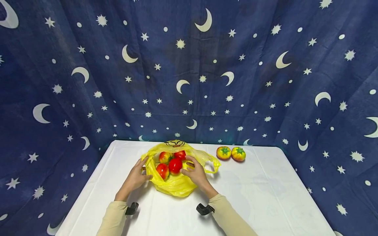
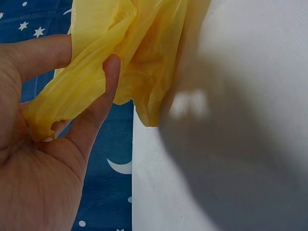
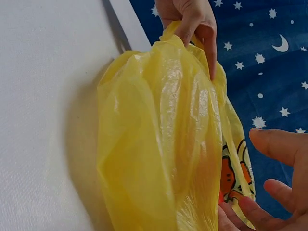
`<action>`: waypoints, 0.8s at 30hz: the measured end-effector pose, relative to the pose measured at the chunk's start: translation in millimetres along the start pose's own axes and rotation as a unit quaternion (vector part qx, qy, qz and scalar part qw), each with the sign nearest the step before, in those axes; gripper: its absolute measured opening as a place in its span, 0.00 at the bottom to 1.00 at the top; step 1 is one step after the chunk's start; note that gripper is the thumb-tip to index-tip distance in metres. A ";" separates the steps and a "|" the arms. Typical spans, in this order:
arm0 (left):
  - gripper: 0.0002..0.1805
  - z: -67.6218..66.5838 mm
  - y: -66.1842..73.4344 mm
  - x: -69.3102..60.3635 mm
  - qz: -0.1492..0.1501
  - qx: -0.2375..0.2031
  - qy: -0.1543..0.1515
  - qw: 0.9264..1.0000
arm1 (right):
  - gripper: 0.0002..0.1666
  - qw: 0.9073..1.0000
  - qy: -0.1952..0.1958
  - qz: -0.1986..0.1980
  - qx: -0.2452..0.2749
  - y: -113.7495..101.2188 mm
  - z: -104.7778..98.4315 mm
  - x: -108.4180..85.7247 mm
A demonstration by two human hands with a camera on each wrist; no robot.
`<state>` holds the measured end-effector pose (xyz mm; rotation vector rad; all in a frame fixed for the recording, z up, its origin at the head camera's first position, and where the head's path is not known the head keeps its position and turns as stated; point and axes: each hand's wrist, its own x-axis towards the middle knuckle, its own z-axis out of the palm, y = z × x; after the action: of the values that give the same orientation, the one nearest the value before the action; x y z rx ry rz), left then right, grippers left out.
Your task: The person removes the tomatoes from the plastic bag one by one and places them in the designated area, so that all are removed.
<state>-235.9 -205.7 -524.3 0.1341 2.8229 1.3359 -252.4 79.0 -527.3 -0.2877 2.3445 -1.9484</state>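
A yellow plastic bag [image 1: 174,188] lies on the white table with its mouth spread, and several round red and red-yellow fruits [image 1: 175,166] show inside. My left hand [image 1: 136,177] holds the bag's left side. In the left wrist view, a gathered yellow strap [image 2: 72,96] of the bag runs across the palm between the thumb and fingers. My right hand [image 1: 197,173] is at the right side of the opening, beside the fruits. In the right wrist view its fingers [image 3: 276,147] are spread and loosely bent, holding nothing; the lower fingertips are close to the bag's edge.
Two yellow-red tomato-like fruits [image 1: 223,153] with green leafy tops sit side by side at the back right of the white table [image 1: 265,196]. A loose bag handle [image 1: 215,164] lies toward them. A dark blue curtain [image 1: 165,85] with moons and stars hangs behind.
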 end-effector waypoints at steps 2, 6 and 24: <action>0.50 0.1 -0.7 -0.3 -0.002 0.003 0.001 1.000 | 0.40 1.000 0.000 0.004 0.001 1.6 2.2 1.2; 0.50 0.5 -2.9 0.0 -0.006 0.005 0.000 1.000 | 0.40 1.000 0.002 0.016 -0.006 5.5 6.6 4.5; 0.51 4.2 -5.3 -0.4 0.005 -0.001 0.003 1.000 | 0.40 0.998 -0.001 0.036 -0.051 22.7 18.9 14.7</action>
<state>-235.6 -205.8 -531.0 0.1450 2.8304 1.3428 -265.5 61.9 -552.2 -0.2078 2.4209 -1.7998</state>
